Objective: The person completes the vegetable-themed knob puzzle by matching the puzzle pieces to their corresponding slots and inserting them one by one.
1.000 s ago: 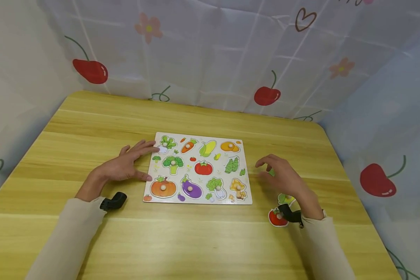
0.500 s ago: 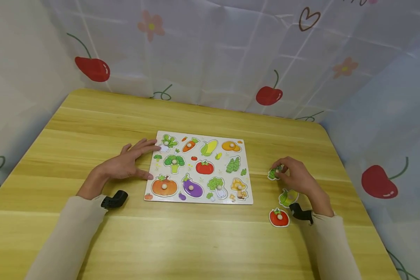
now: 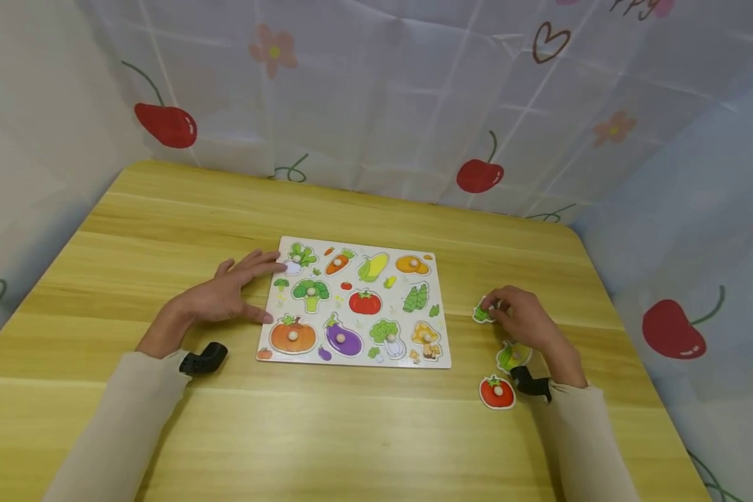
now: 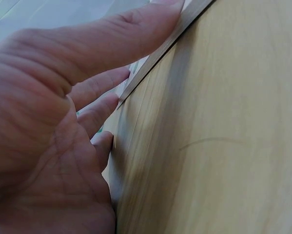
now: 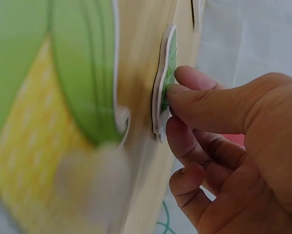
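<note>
A pale wooden vegetable puzzle board (image 3: pixel 345 244) lies mid-table. My left hand (image 3: pixel 216 296) rests at its left edge, fingers spread straight; in the left wrist view the thumb (image 4: pixel 111 44) touches the board's edge. Right of the board, my right hand (image 3: pixel 527 321) pinches a green leafy-looking puzzle piece (image 3: pixel 480 314) between thumb and forefinger. Up close, that green piece (image 5: pixel 168 73) lies low against the table, its knob hidden behind the fingers. A corn piece (image 3: pixel 508 357) and a tomato piece (image 3: pixel 497 392) lie nearer the right wrist.
Knobbed pieces such as the pumpkin (image 3: pixel 293 337) and eggplant (image 3: pixel 344 339) sit in the board. The corn, tomato and green slots show pictures without knobs. Black wrist cameras (image 3: pixel 203 359) jut from both cuffs. A printed curtain (image 3: pixel 376 104) hangs behind the table.
My right hand has moved right, from beside the board to the green piece, and now pinches it. The piece has shifted slightly left. My left hand stays put.
</note>
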A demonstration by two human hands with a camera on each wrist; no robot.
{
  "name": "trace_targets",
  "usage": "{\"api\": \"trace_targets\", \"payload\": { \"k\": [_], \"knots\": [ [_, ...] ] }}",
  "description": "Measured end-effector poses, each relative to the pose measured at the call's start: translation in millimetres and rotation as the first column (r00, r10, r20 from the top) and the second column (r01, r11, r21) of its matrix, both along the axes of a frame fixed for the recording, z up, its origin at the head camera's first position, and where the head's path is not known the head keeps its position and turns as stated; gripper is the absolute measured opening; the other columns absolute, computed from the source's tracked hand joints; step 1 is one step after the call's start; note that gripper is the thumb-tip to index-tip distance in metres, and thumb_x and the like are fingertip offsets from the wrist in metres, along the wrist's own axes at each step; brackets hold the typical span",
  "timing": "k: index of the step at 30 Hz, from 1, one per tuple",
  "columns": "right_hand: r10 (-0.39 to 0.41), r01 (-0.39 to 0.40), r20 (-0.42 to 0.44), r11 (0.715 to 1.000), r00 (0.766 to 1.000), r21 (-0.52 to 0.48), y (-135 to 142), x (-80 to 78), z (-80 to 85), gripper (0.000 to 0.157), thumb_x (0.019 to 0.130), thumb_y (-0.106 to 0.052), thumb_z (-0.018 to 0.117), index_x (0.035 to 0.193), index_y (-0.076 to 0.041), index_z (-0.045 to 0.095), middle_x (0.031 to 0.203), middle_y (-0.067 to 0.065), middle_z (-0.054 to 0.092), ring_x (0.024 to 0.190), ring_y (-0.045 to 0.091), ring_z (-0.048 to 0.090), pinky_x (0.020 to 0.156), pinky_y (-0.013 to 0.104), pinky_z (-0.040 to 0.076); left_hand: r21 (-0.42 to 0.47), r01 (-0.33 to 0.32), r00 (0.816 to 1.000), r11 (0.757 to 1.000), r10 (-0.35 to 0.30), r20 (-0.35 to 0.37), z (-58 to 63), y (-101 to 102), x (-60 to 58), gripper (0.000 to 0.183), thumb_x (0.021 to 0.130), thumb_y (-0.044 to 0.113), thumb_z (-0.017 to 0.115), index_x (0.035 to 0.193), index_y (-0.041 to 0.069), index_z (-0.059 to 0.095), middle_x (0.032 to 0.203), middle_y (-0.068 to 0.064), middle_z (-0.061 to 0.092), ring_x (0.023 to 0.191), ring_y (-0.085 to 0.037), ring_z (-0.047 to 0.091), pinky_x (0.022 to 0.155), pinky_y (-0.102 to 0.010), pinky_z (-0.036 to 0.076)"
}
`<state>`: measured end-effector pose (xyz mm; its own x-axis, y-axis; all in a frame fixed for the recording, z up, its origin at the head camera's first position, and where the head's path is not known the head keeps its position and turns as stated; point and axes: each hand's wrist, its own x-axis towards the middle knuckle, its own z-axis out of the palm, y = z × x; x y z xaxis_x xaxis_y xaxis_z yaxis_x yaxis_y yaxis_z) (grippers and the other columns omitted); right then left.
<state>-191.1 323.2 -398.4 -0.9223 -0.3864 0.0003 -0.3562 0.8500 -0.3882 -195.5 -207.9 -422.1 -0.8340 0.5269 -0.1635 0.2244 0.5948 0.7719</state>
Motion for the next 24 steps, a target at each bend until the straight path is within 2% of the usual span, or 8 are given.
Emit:
{"api": "trace_targets", "payload": {
  "k": [11, 24],
  "knots": [
    [0.02, -0.019, 0.011, 1.0, 1.0, -0.019, -32, -9.9, 2.5, 0.014, 0.093, 0.007, 0.063, 0.095, -0.005, 0.069, 0.097, 0.012, 0.066, 0.083, 0.024, 0.061, 0.075, 0.041, 0.05, -0.007, 0.002, 1.0, 1.0, -0.002, 0.003, 2.1, 1, 0.2, 0.088, 0.08, 0.031, 0.084, 0.153, 0.012, 0.039, 0.168, -0.014, 0.013, 0.155, -0.04, -0.007, 0.117, -0.065, -0.013],
    [0.098, -0.096, 0.025, 0.992, 0.995, -0.082, -71, -17.8, 3.0, 0.011, 0.093, 0.004, 0.064, 0.096, -0.005, 0.07, 0.099, 0.009, 0.067, 0.082, 0.02, 0.058, 0.075, 0.035, 0.05, -0.009, 0.004, 1.0, 1.0, -0.003, 0.012, 1.7, -1, -1.5, 0.089, 0.08, 0.031, 0.084, 0.153, 0.012, 0.038, 0.168, -0.014, 0.012, 0.155, -0.04, -0.008, 0.117, -0.065, -0.014]
  ]
}}
